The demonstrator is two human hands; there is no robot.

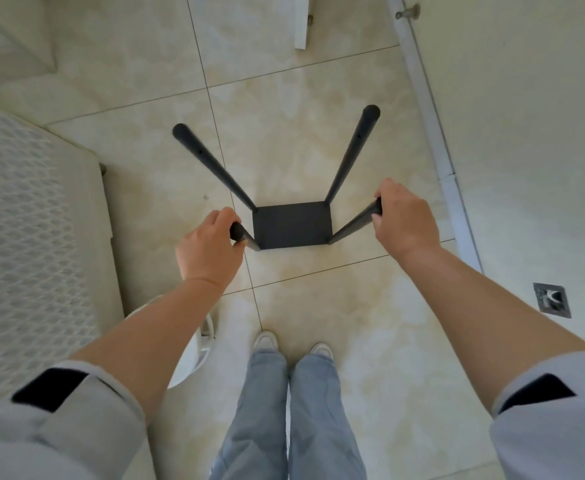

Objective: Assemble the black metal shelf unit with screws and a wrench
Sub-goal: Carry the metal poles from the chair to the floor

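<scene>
I see the black shelf unit [292, 225] standing on the tiled floor [318, 150], just ahead of my shoes [292, 344]: 1 flat panel low down, 4 posts rising from its corners. My left hand [208, 251] is wrapped around the top of the near-left post [244, 236]. My right hand [405, 216] is wrapped around the top of the near-right post [355, 223]. The 2 far posts [214, 168] stand free. A patterned mattress [24, 220] lies to the left; a floor drain [552, 299] sits to the right.
</scene>
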